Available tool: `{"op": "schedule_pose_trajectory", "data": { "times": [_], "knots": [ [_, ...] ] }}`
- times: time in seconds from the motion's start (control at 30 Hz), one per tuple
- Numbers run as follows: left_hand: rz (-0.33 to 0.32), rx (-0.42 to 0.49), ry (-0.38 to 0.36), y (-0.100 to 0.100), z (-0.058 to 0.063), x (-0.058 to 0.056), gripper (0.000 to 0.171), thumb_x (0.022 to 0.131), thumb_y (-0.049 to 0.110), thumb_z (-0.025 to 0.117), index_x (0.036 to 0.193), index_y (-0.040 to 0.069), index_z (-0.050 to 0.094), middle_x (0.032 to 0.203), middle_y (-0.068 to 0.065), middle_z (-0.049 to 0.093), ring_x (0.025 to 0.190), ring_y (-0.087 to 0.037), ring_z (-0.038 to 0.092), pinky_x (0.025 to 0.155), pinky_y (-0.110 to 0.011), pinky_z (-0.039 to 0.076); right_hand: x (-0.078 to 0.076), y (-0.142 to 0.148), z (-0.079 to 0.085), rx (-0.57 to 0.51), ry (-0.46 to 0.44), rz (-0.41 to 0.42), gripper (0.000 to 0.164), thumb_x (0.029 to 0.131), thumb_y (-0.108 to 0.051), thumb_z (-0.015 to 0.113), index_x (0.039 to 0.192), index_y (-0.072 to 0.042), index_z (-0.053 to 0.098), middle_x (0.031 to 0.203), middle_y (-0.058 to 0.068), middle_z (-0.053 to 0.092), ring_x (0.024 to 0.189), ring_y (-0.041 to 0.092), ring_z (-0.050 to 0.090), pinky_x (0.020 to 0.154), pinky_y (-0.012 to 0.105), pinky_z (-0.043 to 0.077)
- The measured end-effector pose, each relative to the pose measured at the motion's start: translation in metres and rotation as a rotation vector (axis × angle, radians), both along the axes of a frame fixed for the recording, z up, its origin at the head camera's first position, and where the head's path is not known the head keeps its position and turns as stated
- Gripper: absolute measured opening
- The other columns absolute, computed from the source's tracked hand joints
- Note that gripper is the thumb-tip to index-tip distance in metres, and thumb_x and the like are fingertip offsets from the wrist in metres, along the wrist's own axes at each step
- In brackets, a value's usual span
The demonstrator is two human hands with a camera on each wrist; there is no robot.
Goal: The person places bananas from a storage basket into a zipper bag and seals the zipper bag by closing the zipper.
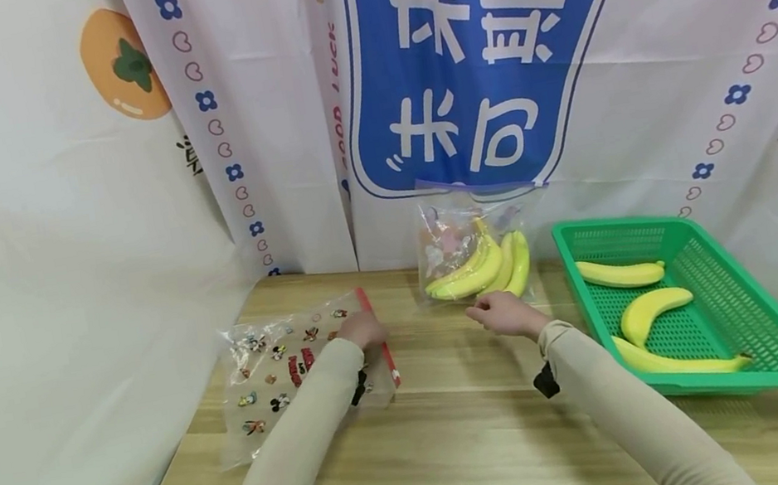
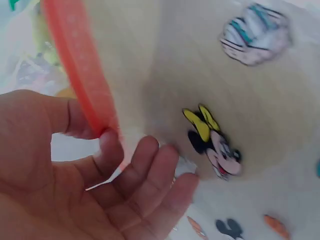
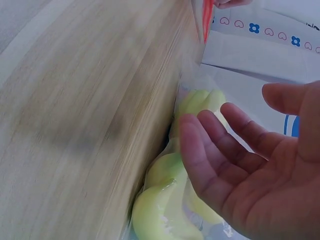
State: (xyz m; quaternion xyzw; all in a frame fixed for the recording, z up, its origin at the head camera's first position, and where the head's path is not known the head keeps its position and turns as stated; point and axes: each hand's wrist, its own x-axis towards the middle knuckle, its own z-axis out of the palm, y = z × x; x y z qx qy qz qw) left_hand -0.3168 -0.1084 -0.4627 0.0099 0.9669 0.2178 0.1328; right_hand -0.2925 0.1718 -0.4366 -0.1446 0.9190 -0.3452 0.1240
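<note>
My left hand (image 1: 363, 330) pinches the red zip strip (image 2: 82, 60) of a clear plastic bag (image 1: 266, 378) between thumb and index finger. Small cartoon figures are printed on this bag, which lies flat on the left of the table. In the head view, my right hand (image 1: 508, 314) is just in front of a second clear bag (image 1: 430, 215) with a purple top strip, leaning on the back cloth with several bananas (image 1: 476, 271) in it. The right wrist view shows the right hand's fingers (image 3: 250, 125) loosely bent, holding nothing.
A green plastic basket (image 1: 765, 287) stands on the right with a few bananas (image 1: 656, 311) inside. Printed white cloth (image 1: 281, 124) hangs behind the wooden table (image 1: 450, 451), and plain white cloth closes off its left side.
</note>
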Motion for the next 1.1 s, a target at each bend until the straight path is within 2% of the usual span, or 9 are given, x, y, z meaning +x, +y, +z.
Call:
{"op": "schedule_pose_trajectory", "data": {
  "times": [0.17, 0.33, 0.43, 0.57, 0.67, 0.8, 0.9, 1.0, 1.1],
  "knots": [
    [0.04, 0.17, 0.024, -0.004, -0.002, 0.007, 0.036, 0.091, 0.022, 0.051, 0.057, 0.013, 0.041, 0.049, 0.002, 0.035, 0.039, -0.011, 0.029, 0.037, -0.026, 0.026, -0.002, 0.0, -0.001, -0.095, -0.077, -0.034, 0.032, 0.1, -0.029, 0.046, 0.094, 0.001, 0.059, 0.1, 0.021, 0.061, 0.094, 0.034, 0.062, 0.074, 0.042, 0.053],
    [0.028, 0.29, 0.081, -0.002, 0.001, 0.019, 0.038, 0.095, 0.02, 0.048, 0.059, 0.014, 0.04, 0.05, 0.003, 0.035, 0.042, -0.011, 0.03, 0.038, -0.025, 0.027, -0.005, -0.002, 0.0, -0.17, -0.112, -0.059, 0.032, 0.1, -0.026, 0.046, 0.1, 0.004, 0.058, 0.103, 0.024, 0.059, 0.093, 0.031, 0.063, 0.078, 0.045, 0.052],
    [-0.021, 0.331, 0.146, 0.002, 0.005, 0.027, 0.032, 0.095, 0.019, 0.048, 0.064, 0.013, 0.042, 0.054, 0.001, 0.042, 0.045, -0.012, 0.035, 0.041, -0.025, 0.03, -0.008, -0.006, 0.001, -0.212, -0.125, -0.067, 0.028, 0.1, -0.025, 0.047, 0.096, 0.001, 0.058, 0.101, 0.024, 0.059, 0.093, 0.033, 0.062, 0.079, 0.046, 0.052],
    [-0.086, 0.375, 0.222, 0.011, 0.01, 0.035, 0.025, 0.094, 0.016, 0.049, 0.07, 0.011, 0.046, 0.057, 0.0, 0.048, 0.047, -0.012, 0.042, 0.042, -0.025, 0.033, -0.011, -0.012, 0.002, -0.273, -0.155, -0.076, 0.027, 0.1, -0.025, 0.047, 0.097, 0.0, 0.057, 0.1, 0.023, 0.059, 0.094, 0.037, 0.061, 0.081, 0.046, 0.052],
    [-0.117, 0.397, 0.254, 0.02, 0.012, 0.039, 0.019, 0.093, 0.014, 0.049, 0.075, 0.01, 0.05, 0.059, -0.001, 0.049, 0.046, -0.011, 0.042, 0.041, -0.023, 0.033, -0.013, -0.017, 0.004, -0.324, -0.18, -0.093, 0.031, 0.1, -0.025, 0.046, 0.107, 0.005, 0.055, 0.104, 0.025, 0.058, 0.092, 0.035, 0.062, 0.082, 0.044, 0.052],
    [-0.139, 0.405, 0.258, 0.032, 0.013, 0.045, 0.013, 0.093, 0.012, 0.049, 0.081, 0.01, 0.054, 0.061, -0.002, 0.053, 0.046, -0.011, 0.044, 0.04, -0.022, 0.034, -0.017, -0.019, 0.006, -0.396, -0.229, -0.109, 0.04, 0.101, -0.026, 0.045, 0.117, 0.01, 0.049, 0.111, 0.028, 0.056, 0.092, 0.033, 0.063, 0.082, 0.042, 0.052],
    [-0.15, 0.39, 0.263, 0.041, 0.014, 0.049, 0.011, 0.092, 0.012, 0.048, 0.083, 0.011, 0.055, 0.061, -0.001, 0.053, 0.045, -0.01, 0.044, 0.039, -0.022, 0.034, -0.02, -0.021, 0.008, -0.459, -0.275, -0.114, 0.045, 0.1, -0.027, 0.046, 0.122, 0.012, 0.045, 0.108, 0.026, 0.057, 0.099, 0.041, 0.06, 0.084, 0.045, 0.051],
    [-0.164, 0.385, 0.282, 0.05, 0.016, 0.052, 0.01, 0.09, 0.011, 0.049, 0.082, 0.011, 0.055, 0.058, 0.0, 0.051, 0.044, -0.009, 0.041, 0.039, -0.022, 0.033, -0.022, -0.022, 0.01, -0.511, -0.304, -0.125, 0.049, 0.1, -0.029, 0.047, 0.125, 0.012, 0.04, 0.11, 0.026, 0.056, 0.106, 0.045, 0.056, 0.088, 0.048, 0.048],
    [-0.184, 0.396, 0.288, 0.057, 0.017, 0.054, 0.01, 0.089, 0.009, 0.049, 0.081, 0.011, 0.054, 0.056, 0.001, 0.049, 0.043, -0.008, 0.041, 0.038, -0.021, 0.033, -0.024, -0.025, 0.012, -0.547, -0.32, -0.141, 0.049, 0.099, -0.029, 0.049, 0.127, 0.009, 0.037, 0.12, 0.03, 0.05, 0.109, 0.045, 0.055, 0.09, 0.049, 0.046]
  ]
}}
